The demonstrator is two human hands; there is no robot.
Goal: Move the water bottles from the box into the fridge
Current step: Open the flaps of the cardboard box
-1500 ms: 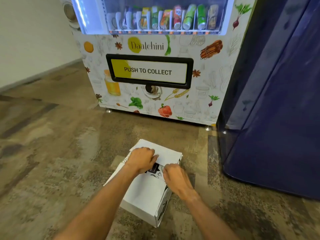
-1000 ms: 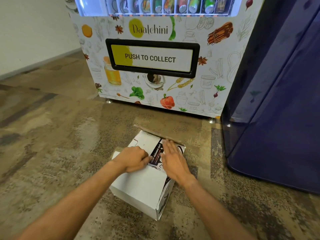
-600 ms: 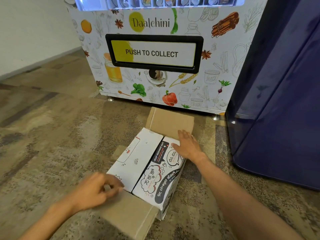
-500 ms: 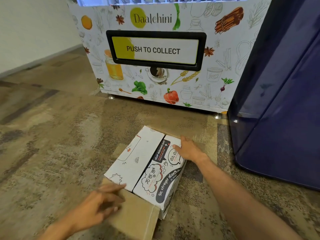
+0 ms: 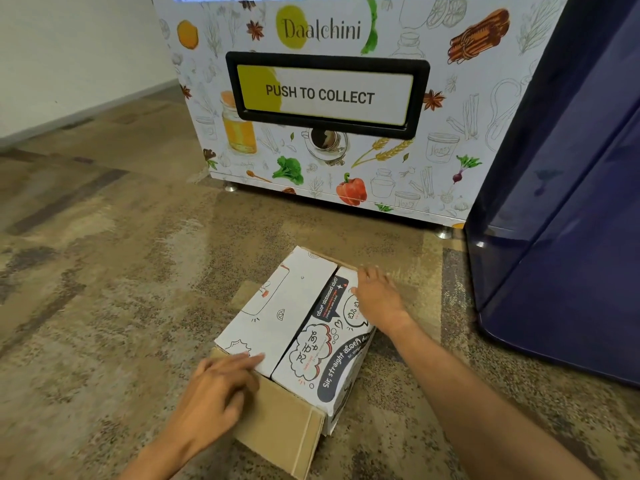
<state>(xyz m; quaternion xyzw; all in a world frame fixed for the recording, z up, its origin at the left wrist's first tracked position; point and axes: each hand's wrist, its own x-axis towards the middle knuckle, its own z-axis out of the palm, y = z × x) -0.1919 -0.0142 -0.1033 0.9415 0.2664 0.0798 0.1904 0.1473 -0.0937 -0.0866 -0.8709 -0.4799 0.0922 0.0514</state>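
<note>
Nearest, the left hand [image 5: 218, 393] is laid with straight fingers, gripping nothing, on the near end of the cardboard box [image 5: 277, 306], above a plain brown outer flap [image 5: 280, 420] folded down. The box's long axis runs away from the viewer; its smooth white printed inner flaps are shut, so the water bottles stay hidden beneath. The right hand [image 5: 379, 297] is rested flat, unclenched, at the far end. A dark blue fridge [image 5: 571, 237] is seen beyond, right

The box [image 5: 294, 327] sits on the floor [image 5: 104, 289] before the vending machine [image 5: 346, 133]; the fridge [image 5: 571, 202] stands right of both.
</note>
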